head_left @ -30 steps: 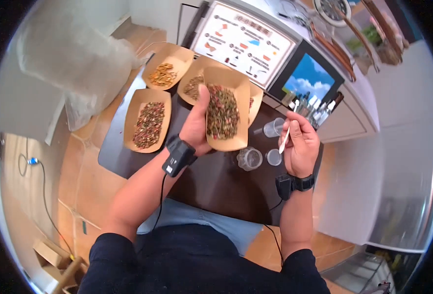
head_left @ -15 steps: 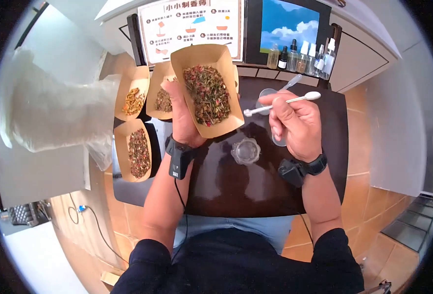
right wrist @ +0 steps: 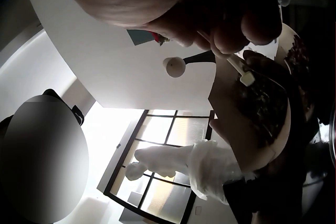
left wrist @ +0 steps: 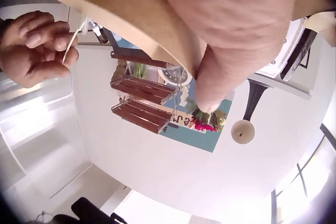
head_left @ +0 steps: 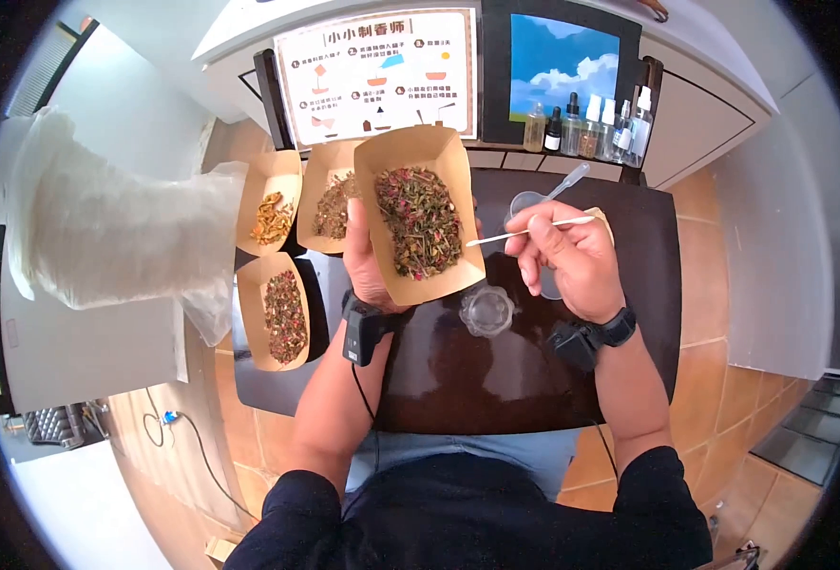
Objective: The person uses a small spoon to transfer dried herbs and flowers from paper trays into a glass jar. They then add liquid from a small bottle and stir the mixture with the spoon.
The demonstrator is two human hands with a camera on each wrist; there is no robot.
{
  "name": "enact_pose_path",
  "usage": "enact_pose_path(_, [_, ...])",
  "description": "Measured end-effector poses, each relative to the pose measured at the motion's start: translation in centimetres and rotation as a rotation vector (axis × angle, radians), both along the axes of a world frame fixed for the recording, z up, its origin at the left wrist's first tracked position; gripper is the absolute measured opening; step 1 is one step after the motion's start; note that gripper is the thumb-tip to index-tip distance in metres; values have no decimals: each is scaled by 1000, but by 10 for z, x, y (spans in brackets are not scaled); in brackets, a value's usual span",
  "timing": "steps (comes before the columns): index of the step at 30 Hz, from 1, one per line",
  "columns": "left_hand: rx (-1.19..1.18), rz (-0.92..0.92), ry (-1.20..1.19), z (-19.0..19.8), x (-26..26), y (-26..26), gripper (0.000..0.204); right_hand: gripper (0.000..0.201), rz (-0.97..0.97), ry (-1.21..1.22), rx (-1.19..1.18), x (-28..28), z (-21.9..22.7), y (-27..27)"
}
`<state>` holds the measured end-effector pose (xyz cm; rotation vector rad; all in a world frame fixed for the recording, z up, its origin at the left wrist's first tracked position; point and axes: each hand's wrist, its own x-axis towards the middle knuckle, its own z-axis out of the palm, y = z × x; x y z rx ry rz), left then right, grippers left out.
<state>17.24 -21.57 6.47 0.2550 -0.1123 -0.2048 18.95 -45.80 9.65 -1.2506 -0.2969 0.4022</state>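
My left hand [head_left: 368, 261] grips a brown paper tray [head_left: 458, 275] of dried herbs and petals from its left side, raised above the table and tilted toward me. In the left wrist view the thumb lies along the tray's wall [left wrist: 131, 19]. Between thumb and fingers my right hand [head_left: 577, 261] pinches a thin white stick-like spoon [head_left: 505, 236], its tip at the tray's right edge. The right wrist view shows the spoon's small end [right wrist: 247, 79] in front of the herbs [right wrist: 262, 108]. Below the tray stands a clear jar [head_left: 488, 312].
Trays with orange pieces [head_left: 273, 218], brown bits [head_left: 333, 204] and mixed petals [head_left: 285, 318] stand at the left. A clear cup [head_left: 525, 201] and a pipette [head_left: 570, 179] are behind my right hand. Small bottles [head_left: 589, 128] and an instruction sign [head_left: 377, 71] line the back.
The head view has turned and shifted. The spoon, steeply upright a second ago, now lies nearly level with its tip close to the tray. Both hands keep their holds.
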Motion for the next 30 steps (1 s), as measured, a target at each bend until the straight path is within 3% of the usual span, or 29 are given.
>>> enact_pose_path(1, [144, 52, 14, 0, 1, -1, 99, 40, 8, 13, -16, 0, 3, 0])
enact_pose_path(4, [177, 5, -34, -5, 3, 0, 95, 42, 19, -84, -125, 2, 4, 0])
enact_pose_path(6, [114, -10, -40, -5, 3, 0, 92, 37, -6, -88, -123, -1, 7, 2])
enact_pose_path(10, [296, -30, -52, -11, 7, 4, 85, 22, -105, 4, -40, -4, 15, 10])
enact_pose_path(12, [337, 187, 63, -20, 4, 5, 75, 18, -122, 27, -58, -3, 14, 8])
enact_pose_path(15, [275, 176, 49, -26, 2, 6, 71, 16, -80, -69, -176, 0, 8, 1])
enact_pose_path(19, [298, 138, 1, -29, -2, 6, 78, 21, -78, -182, -189, 3, 12, -2])
enact_pose_path(25, [421, 108, 2, -28, -4, 4, 84, 22, -23, -133, -141, 4, 7, -7])
enact_pose_path(30, [357, 56, -9, -35, -3, 5, 82, 15, -20, -137, -166, 5, 3, -10])
